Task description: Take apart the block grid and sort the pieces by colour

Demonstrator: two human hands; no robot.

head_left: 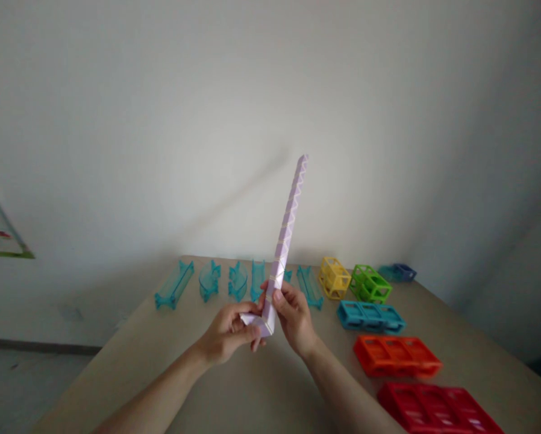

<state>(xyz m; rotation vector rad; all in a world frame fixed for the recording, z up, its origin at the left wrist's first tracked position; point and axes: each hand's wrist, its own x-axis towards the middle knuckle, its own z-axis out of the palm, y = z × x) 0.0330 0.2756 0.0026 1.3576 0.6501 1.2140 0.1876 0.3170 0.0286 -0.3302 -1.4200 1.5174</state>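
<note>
A lilac twisty snake puzzle, with a zigzag of pale seams between its wedge segments, rises from my hands in a long straight bar tilted slightly right. Its lowest part bends off to the left in a short leg. My left hand is closed around that short leg, thumb in front. Just above the bend, my right hand grips the long bar with the thumb on its near face. Both hands are above the table, and some fingertips are hidden behind the puzzle.
Several clear blue track pieces lie along the table's back edge. On the right stand open frame blocks: yellow, green, blue, orange and red. A dark blue piece sits at the far right corner. Behind is a wall.
</note>
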